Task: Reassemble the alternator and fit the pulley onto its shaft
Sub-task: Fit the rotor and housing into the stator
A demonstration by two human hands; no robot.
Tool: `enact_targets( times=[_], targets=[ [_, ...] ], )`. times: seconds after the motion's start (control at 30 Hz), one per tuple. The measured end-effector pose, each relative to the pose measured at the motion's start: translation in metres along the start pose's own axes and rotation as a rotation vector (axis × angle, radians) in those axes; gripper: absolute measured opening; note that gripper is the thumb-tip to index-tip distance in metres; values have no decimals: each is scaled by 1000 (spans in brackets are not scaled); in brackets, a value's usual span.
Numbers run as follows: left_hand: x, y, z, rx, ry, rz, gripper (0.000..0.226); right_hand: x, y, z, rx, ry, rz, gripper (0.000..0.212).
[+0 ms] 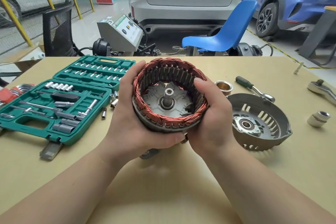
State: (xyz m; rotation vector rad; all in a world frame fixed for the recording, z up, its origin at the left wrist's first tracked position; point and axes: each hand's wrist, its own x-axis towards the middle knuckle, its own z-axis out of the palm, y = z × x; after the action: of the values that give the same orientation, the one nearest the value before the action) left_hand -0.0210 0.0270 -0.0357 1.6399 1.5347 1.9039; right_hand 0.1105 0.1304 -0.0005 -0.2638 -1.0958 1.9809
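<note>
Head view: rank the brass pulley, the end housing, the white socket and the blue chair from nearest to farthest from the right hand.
From the right hand:
1. Brass pulley, just right of its fingers.
2. End housing, on the table further right.
3. White socket, near the right edge.
4. Blue chair, beyond the table.

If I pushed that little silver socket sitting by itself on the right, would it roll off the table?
The silver socket is round-sided, so it would probably roll if tipped onto its side. It seems to stand on its end now, so a gentle push would more likely slide it. It looks like solid metal, likely heavy for its size. The table edge is some way off.
</note>
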Motion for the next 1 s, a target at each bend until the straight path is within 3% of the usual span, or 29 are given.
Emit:
enact_targets(
  times=[0.23,0.47,0.53,0.6,0.67,0.7,0.83,1.0],
  targets=[
    [0,-3,-1,5,17,-71,136,2,1,-5,-92,24,67,44],
    [0,-7,-1,4,0,-47,135,2,-4,-7,-222,-24,19,42],
    [1,-6,0,-11,-13,-34,131,-1,-14,-6,-474,-1,-85,42],
    [2,-5,0,-27,-24,-25,129,0,-29,-7,-975,44,-427,40],
    [3,-4,0,-46,-36,-27,129,2,-47,-1,-1389,-105,-757,28],
    [3,-5,0,-47,-43,-24,129,4,-56,7,-1558,-226,-774,25],
    [2,-6,-2,-40,-58,-18,132,14,-79,40,-2193,-566,-430,39],
    [2,-7,-3,-11,-39,-12,132,31,-81,62,-2315,-858,-245,23]
  ],
)
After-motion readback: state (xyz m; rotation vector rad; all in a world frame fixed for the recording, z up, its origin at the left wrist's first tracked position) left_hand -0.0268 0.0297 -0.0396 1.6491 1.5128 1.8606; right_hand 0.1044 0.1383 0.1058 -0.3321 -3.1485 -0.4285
